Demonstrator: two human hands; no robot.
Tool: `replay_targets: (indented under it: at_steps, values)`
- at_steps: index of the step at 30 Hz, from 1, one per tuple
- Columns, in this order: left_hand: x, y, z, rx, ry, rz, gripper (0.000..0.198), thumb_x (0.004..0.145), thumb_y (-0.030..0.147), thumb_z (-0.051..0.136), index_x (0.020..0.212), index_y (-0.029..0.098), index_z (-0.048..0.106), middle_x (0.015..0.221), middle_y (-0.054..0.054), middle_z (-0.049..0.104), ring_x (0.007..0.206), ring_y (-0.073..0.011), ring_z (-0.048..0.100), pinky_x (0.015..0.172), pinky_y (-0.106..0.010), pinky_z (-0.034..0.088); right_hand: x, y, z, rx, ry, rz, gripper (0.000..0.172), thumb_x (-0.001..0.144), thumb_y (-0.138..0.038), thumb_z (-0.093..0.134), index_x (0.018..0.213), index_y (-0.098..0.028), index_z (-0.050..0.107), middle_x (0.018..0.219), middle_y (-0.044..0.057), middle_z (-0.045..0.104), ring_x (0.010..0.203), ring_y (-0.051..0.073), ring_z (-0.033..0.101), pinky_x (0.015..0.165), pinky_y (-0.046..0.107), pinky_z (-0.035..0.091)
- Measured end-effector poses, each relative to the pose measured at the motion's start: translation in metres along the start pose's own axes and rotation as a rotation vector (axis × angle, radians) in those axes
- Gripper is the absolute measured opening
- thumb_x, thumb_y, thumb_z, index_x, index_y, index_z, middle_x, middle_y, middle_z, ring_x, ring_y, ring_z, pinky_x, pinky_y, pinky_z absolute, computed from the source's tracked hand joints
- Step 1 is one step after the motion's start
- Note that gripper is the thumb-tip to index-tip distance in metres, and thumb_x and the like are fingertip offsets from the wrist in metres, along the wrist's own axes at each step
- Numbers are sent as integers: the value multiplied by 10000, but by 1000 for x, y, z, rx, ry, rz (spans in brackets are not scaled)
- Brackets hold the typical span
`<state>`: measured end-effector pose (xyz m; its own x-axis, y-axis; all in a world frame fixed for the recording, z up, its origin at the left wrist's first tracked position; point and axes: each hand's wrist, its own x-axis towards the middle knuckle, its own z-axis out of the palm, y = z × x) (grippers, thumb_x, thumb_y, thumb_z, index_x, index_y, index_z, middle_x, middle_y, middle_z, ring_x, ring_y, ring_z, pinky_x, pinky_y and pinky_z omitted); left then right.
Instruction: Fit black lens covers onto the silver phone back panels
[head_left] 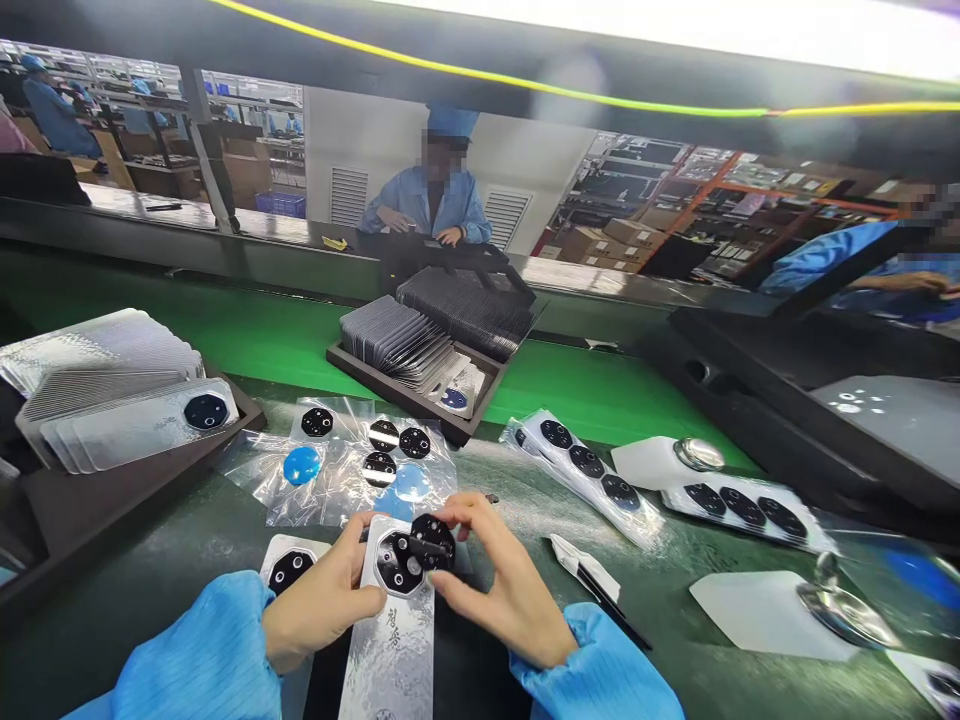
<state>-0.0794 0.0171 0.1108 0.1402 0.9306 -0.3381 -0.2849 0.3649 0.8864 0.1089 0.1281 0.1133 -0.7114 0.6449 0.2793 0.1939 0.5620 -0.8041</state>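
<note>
My left hand (322,600) grips the top left edge of a silver-white phone back cover (394,640) lying lengthwise in front of me. My right hand (502,590) pinches a round black camera lens disc (433,543) and holds it over the octagonal camera recess (397,565) of the cover, partly overlapping it. A second cover with a round black camera ring (291,568) lies just left, partly under my left hand. Both sleeves are light blue.
Clear film sheets with black discs and blue stickers (360,460) lie beyond my hands. A tray of stacked covers (112,420) stands left, a dark tray of parts (435,350) ahead. Lens strips (585,470), white pads with metal knobs (697,455) and tweezers (600,590) lie right. Other workers sit across the belt.
</note>
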Motion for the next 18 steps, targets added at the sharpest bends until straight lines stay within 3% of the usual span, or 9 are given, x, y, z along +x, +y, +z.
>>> replay_targets:
  at_steps: [5, 18]
  values:
    - [1, -3, -3, 34, -28, 14, 650, 716, 52, 496, 1321, 213, 319, 783, 56, 499, 705, -112, 465, 642, -262, 283, -5, -7, 12, -20, -129, -40, 410, 732, -153, 663, 1104, -237, 514, 1228, 105, 502, 1197, 271, 495, 1014, 404, 429]
    - [-2, -3, -1, 62, -46, 13, 652, 707, 50, 477, 1321, 212, 327, 798, 50, 495, 687, -109, 436, 634, -261, 292, -5, -5, 18, -61, -163, -93, 490, 742, -96, 659, 1162, -250, 460, 1189, 87, 475, 1131, 258, 486, 952, 405, 454]
